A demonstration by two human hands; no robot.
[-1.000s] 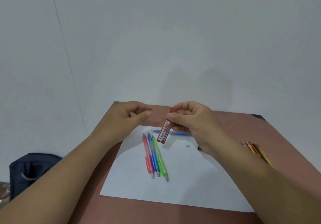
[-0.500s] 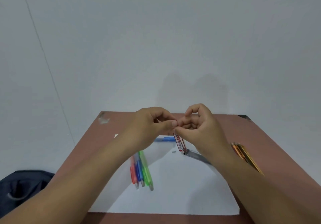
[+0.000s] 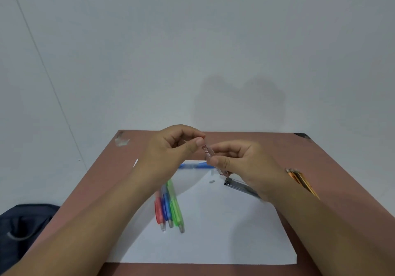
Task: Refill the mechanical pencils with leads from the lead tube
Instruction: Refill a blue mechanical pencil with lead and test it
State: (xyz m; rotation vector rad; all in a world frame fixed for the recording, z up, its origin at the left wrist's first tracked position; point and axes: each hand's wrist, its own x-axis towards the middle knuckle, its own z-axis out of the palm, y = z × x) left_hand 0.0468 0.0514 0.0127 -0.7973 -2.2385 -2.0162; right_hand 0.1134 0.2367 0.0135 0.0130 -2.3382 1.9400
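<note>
Tube axis decides it: the red lead tube (image 3: 211,158), held above the worktop (image 3: 102,168), slants from the left hand (image 3: 171,149), fingers pinching its far end, down to the right hand (image 3: 239,162), gripping its nearer half.

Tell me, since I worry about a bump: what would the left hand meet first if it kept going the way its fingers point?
Probably the right hand, just past the red lead tube that the left hand already pinches; depth is unclear.
</note>
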